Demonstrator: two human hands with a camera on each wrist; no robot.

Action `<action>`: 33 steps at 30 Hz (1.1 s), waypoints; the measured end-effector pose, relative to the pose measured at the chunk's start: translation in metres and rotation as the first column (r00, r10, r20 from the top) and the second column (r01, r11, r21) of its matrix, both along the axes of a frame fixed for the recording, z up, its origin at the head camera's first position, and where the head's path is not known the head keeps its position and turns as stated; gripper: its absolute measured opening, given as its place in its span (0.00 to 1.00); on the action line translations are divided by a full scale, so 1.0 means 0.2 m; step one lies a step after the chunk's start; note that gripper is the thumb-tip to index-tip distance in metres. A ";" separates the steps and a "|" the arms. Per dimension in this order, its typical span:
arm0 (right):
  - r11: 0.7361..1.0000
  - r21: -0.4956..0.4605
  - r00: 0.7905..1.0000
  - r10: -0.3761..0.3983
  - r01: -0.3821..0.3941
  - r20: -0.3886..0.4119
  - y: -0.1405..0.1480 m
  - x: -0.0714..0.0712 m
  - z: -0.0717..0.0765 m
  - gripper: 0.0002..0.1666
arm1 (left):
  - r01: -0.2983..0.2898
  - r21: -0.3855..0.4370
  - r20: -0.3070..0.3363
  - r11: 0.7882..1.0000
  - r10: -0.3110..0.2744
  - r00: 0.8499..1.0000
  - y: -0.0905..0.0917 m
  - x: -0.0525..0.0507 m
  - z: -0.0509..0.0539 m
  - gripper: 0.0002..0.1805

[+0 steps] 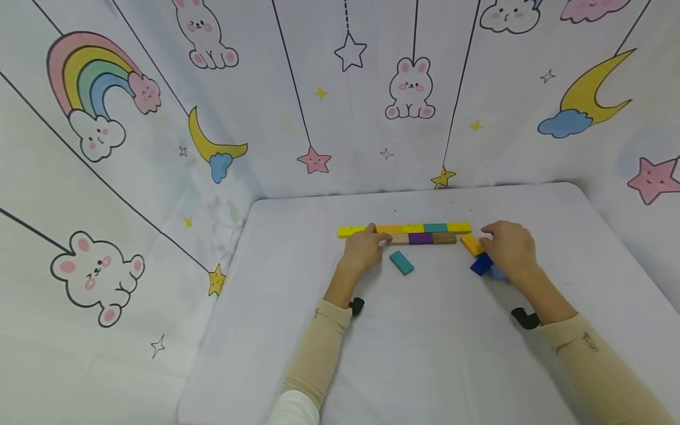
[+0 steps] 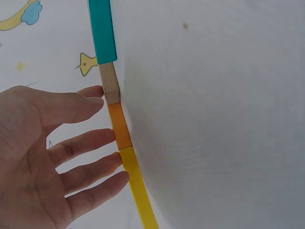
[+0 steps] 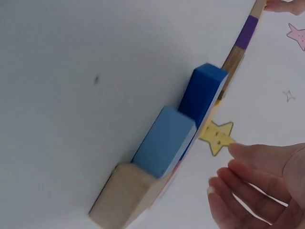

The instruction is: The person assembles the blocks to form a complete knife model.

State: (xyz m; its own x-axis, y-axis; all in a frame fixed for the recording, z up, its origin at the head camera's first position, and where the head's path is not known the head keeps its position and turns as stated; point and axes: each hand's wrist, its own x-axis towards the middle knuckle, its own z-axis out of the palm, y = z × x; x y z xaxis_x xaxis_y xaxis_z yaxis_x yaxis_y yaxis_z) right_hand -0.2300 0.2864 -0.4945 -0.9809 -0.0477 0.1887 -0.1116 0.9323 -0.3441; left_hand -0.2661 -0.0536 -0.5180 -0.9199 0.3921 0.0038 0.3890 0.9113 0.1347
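Observation:
My left hand (image 1: 363, 252) touches the left end of two block rows with extended fingers. In the back row lie yellow (image 1: 412, 228), orange (image 1: 390, 229) and teal blocks (image 1: 435, 228). The front row joins a pale wood block (image 1: 399, 239), a purple block (image 1: 420, 238) and a brown block (image 1: 444, 238). At the rows' right end, my right hand (image 1: 512, 251) hovers with bent fingers, nothing between them. Near it are an orange-yellow block (image 1: 471, 245), a dark blue block (image 1: 481, 264) and a light blue block (image 3: 167, 138). A pale wood block (image 3: 126, 195) shows in the right wrist view.
A loose teal block (image 1: 401, 262) lies in front of the rows. White cloth covers the table (image 1: 425, 354). Behind it hangs a printed backdrop (image 1: 361, 118) with stars and rabbits. Black wrist pieces (image 1: 525, 318) stick out beside both forearms.

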 end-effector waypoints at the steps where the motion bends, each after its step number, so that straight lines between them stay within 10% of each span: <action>1: 1.000 0.001 1.000 -0.002 0.002 0.002 0.01 0.00 0.00 0.17 | 0.000 0.003 0.000 1.000 0.000 1.000 0.00 0.00 0.00 0.24; 33: 0.999 -0.019 0.990 -0.043 0.046 0.135 0.21 -0.03 -0.08 0.17 | 0.001 0.004 -0.001 1.000 -0.001 1.000 0.00 -0.01 -0.01 0.24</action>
